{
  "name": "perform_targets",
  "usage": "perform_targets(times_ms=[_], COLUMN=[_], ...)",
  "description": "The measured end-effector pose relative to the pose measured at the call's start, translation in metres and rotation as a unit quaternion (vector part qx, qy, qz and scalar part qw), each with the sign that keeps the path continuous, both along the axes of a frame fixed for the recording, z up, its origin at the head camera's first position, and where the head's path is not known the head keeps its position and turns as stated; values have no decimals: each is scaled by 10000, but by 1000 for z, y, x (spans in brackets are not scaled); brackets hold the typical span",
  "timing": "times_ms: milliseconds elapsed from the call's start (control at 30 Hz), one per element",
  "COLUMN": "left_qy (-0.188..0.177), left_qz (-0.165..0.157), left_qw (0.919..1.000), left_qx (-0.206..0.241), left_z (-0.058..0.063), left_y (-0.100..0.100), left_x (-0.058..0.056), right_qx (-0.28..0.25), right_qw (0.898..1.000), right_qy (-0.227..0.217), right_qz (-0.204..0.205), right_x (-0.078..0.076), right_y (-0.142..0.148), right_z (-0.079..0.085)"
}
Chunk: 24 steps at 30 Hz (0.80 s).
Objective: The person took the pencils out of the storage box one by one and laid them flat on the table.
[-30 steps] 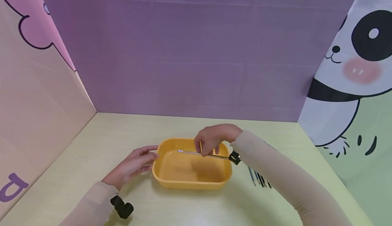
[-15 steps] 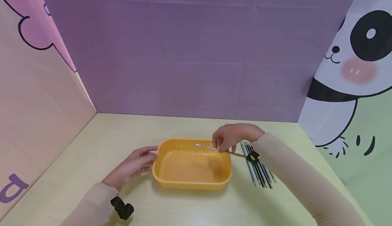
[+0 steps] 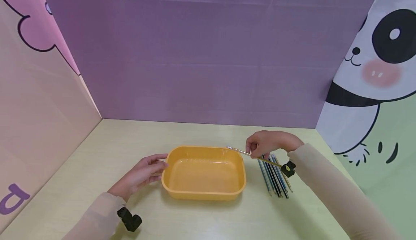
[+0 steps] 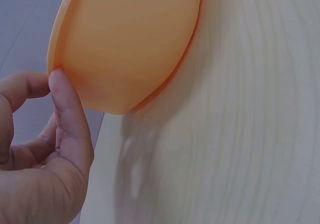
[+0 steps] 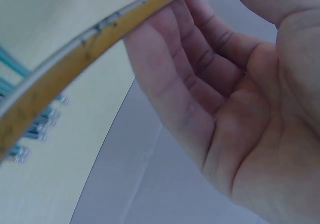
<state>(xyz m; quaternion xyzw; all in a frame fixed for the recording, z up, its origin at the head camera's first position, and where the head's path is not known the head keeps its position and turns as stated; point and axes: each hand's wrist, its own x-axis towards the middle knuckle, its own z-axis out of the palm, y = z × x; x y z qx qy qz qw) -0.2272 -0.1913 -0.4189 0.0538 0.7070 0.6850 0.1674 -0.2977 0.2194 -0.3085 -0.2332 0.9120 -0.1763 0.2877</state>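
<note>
My left hand (image 3: 141,175) pinches the left rim of a shallow yellow plastic basin (image 3: 203,175) between thumb and index finger; the left wrist view shows this grip on the rim (image 4: 56,59) up close. My right hand (image 3: 271,141) pinches a thin yellow pencil (image 3: 238,151) with dark marks along its side, held tilted above the table. Its pale end reaches over the basin's right rim in the head view, and its other end passes in front of the wrist camera. Just below lie several dark and blue pencils (image 3: 273,178) side by side, partly hidden by the right hand.
The basin stands on a pale wooden table (image 3: 195,220), and its inside is bare. A purple cloth wall (image 3: 208,63) closes off the back. Printed panels with a pink figure (image 3: 48,27) and a panda (image 3: 373,63) stand at the left and right.
My right hand has moved right with the pencil, from above the basin to above the row of pencils. The left hand and the basin have stayed in place.
</note>
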Motion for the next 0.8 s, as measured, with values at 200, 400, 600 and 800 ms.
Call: perform_targets(times_ms=[200, 400, 600, 800], left_qy=[-24, -22, -35, -52], left_qz=[15, 14, -2, -6], left_qw=[10000, 10000, 10000, 10000], left_qx=[9, -16, -45, -20], left_z=[-1, -1, -2, -1], left_y=[1, 0, 1, 2], left_x=[0, -1, -1, 0], right_qx=[-265, -407, -520, -949], right_qw=[9993, 9977, 9945, 9888], right_qy=[42, 111, 179, 134], right_qz=[-244, -523, -892, -1144], right_x=[4, 7, 9, 14], right_y=[24, 49, 73, 95], right_z=[-2, -14, -36, -52])
